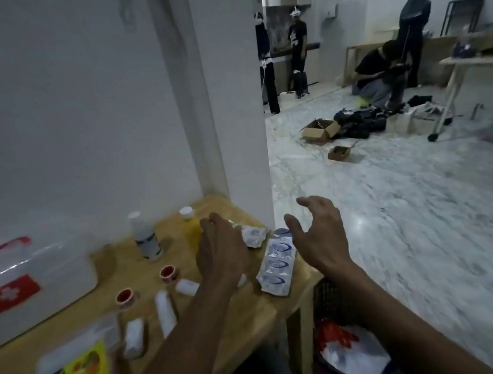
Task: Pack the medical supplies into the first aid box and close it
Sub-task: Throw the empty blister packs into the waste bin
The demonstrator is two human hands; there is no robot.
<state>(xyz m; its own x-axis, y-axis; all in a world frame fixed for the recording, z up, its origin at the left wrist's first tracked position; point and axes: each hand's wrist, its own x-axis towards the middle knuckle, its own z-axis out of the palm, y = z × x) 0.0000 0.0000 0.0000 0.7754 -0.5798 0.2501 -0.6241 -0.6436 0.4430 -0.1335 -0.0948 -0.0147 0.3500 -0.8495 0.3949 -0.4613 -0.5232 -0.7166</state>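
Both hands hang over the desk (247, 316) with loose fingers, holding nothing. The left hand (222, 251) is above a small clear packet (254, 236). The right hand (318, 237) is just right of the long blue-and-white packet (275, 265). The first aid box (31, 282) sits shut, far to the left of both hands. I think it is best to open the box first, then pick up one thing at a time.
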